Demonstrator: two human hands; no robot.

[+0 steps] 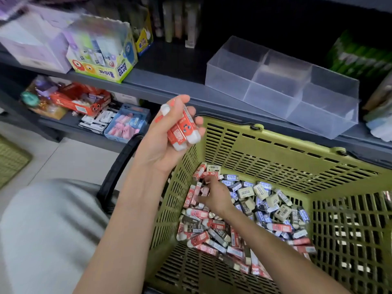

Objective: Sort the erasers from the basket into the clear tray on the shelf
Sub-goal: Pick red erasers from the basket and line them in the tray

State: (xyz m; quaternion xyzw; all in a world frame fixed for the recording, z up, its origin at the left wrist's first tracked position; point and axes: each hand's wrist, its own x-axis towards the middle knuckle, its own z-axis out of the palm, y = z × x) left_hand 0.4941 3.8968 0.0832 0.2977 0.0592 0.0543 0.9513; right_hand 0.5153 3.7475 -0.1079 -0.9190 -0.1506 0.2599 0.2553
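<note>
A dark grey shelf (167,82) carries the clear tray (282,85), well right of a glue box (101,58). Below, on pale floor tiles (70,158), stands the green basket (275,149), heaped with erasers (265,209). The left hand (169,141) grips red erasers (183,128) above its rim. The right hand (214,196) is in the heap, its grip unclear.

Soft, even indoor light from above falls on the green basket (275,145), with no hard shadows. The erasers (275,204) on its floor lie slightly dimmer. The back of the upper shelf (176,58) sinks into near-black. Motion blur smears the top-left corner, streaking the glue box (101,56) and lilac boxes (36,45). The clear tray (282,88) carries a faint pale sheen. Wide-angle distortion bends the frame's edges.
</note>
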